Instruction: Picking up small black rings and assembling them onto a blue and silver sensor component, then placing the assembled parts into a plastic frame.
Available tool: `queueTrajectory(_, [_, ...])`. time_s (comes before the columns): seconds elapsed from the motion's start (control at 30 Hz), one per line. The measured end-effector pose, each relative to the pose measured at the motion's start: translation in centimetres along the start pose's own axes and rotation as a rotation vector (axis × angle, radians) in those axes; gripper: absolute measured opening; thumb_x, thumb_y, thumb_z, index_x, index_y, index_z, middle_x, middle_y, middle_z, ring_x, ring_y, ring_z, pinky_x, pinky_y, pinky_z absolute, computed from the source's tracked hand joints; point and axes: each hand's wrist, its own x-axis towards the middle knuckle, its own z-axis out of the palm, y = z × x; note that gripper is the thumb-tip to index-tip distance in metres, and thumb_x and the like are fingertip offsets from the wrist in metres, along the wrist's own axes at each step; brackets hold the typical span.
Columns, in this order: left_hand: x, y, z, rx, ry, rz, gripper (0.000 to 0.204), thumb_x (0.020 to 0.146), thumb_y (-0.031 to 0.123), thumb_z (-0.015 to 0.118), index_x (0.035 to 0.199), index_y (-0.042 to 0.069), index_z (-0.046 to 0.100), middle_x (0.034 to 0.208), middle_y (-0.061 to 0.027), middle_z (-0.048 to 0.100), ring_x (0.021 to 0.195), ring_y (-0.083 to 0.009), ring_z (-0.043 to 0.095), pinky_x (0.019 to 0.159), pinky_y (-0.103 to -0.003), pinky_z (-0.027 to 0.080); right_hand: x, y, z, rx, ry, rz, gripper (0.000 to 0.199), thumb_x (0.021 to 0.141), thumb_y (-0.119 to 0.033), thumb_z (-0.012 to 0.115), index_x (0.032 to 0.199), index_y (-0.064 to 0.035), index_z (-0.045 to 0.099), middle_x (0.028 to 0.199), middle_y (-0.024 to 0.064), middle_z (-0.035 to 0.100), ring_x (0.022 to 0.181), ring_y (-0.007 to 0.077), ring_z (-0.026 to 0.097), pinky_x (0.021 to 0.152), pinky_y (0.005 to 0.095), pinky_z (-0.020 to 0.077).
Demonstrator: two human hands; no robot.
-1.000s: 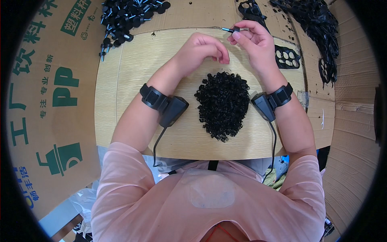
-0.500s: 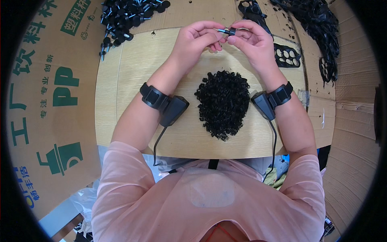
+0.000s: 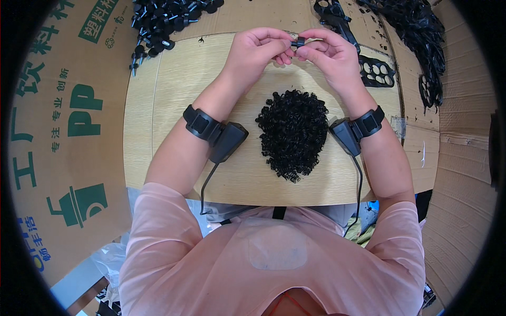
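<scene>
Head view: a small black part (image 3: 299, 41) is pinched between the fingertips of the left hand (image 3: 258, 52) and the right hand (image 3: 331, 55), both grips clenched on it, above the far edge of the wooden worktop (image 3: 174, 105). A heap of black springs (image 3: 293, 132) is seen on the worktop between the forearms, and black pins (image 3: 163, 18) are piled at the far left.

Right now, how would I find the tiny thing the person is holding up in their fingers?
Start at the pale wooden board and the heap of small black springs in its middle. Look just beyond the heap, where the left hand and right hand meet. The small black part is pinched between their fingertips, the only piece lifted off the board.
</scene>
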Motion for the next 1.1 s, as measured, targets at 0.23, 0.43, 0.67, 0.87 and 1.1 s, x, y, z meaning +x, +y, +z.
queueTrajectory(0.23, [0.1, -0.1, 0.0, 0.019, -0.01, -0.002, 0.018, 0.09, 0.006, 0.059, 0.104, -0.004, 0.063, 0.085, -0.0114, 0.068, 0.073, -0.0162, 0.064, 0.069, -0.027, 0.052, -0.1, -0.2, 0.2, -0.04, -0.001, -0.026, 0.029, 0.084, -0.002, 0.069, 0.111, 0.0026, 0.059, 0.094, 0.0121, 0.07, 0.088, 0.0146, 0.068, 0.078, 0.0225, 0.0528])
queueTrajectory(0.43, [-0.1, -0.1, 0.2, 0.049, 0.005, -0.013, 0.019, 0.089, 0.005, 0.061, 0.105, -0.005, 0.061, 0.088, -0.011, 0.068, 0.075, -0.0144, 0.065, 0.069, -0.026, 0.053, -0.1, -0.1, 0.2, -0.039, 0.002, -0.01, 0.027, 0.085, -0.002, 0.068, 0.11, 0.0031, 0.059, 0.094, 0.013, 0.07, 0.089, 0.015, 0.068, 0.079, 0.0228, 0.0528])
queueTrajectory(0.67, [-0.2, -0.2, 0.3, 0.135, 0.025, 0.025, 0.019, 0.086, 0.001, 0.062, 0.105, -0.005, 0.06, 0.091, -0.0079, 0.067, 0.076, -0.0097, 0.063, 0.069, -0.021, 0.051, -0.1, -0.2, 0.2, -0.059, 0.005, 0.014, 0.026, 0.085, -0.002, 0.067, 0.109, 0.0035, 0.059, 0.094, 0.0132, 0.07, 0.089, 0.0157, 0.067, 0.08, 0.0235, 0.0532])
queueTrajectory(0.87, [-0.3, -0.2, 1.2, 0.161, 0.083, 0.09, 0.018, 0.081, 0.002, 0.067, 0.098, -0.004, 0.063, 0.081, -0.002, 0.065, 0.068, -0.0018, 0.054, 0.061, -0.017, 0.044, 0.2, 0.0, 0.0, 0.032, 0.008, 0.036, 0.026, 0.085, -0.003, 0.068, 0.109, 0.0032, 0.059, 0.092, 0.0124, 0.069, 0.084, 0.0148, 0.067, 0.077, 0.0247, 0.0537])
queueTrajectory(1.1, [-0.1, 0.0, 0.8, 0.12, 0.031, -0.002, 0.017, 0.085, 0.007, 0.065, 0.098, -0.003, 0.066, 0.084, -0.0041, 0.067, 0.068, -0.0048, 0.057, 0.062, -0.02, 0.047, 0.3, 0.3, -0.2, 0.079, 0.013, 0.047, 0.026, 0.085, -0.003, 0.068, 0.109, 0.0027, 0.059, 0.091, 0.0107, 0.069, 0.081, 0.0135, 0.066, 0.076, 0.0245, 0.0531])
